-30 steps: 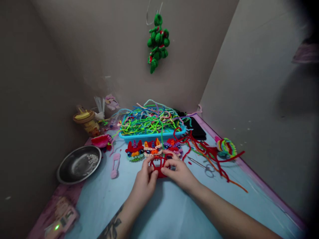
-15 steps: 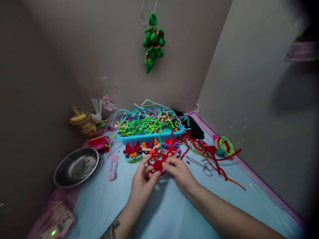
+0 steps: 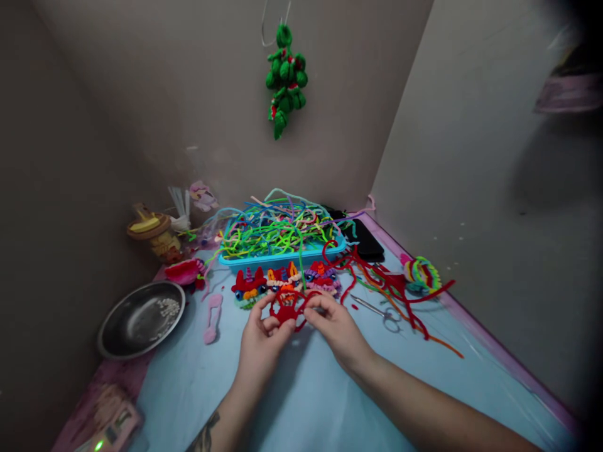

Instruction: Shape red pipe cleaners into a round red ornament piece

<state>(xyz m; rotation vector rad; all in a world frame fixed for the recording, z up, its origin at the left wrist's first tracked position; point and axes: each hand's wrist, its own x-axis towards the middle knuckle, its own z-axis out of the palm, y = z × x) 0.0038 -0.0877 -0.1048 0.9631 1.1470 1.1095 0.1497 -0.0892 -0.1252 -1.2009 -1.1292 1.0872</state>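
Note:
My left hand [image 3: 260, 336] and my right hand [image 3: 338, 328] both pinch a small red pipe-cleaner piece [image 3: 287, 309], held just above the light blue table [image 3: 301, 395]. The piece has red loops sticking up from a fuzzy red body. Just behind it stand three finished pipe-cleaner figures [image 3: 282, 282] in a row, red with coloured trims. Behind those is a blue tray [image 3: 282, 256] heaped with pipe cleaners of many colours.
Small scissors [image 3: 381, 312] lie right of my hands beside loose red pipe cleaners [image 3: 391, 285] and a coiled multicolour bundle [image 3: 421, 273]. A metal bowl [image 3: 140, 318] with white beads sits at left. A pink strip [image 3: 211, 312], a black case [image 3: 365, 240] and a hanging green ornament [image 3: 284, 78] are also here.
Both hands lifted the red piece slightly off the table and turned it; the view shifted a little to the right.

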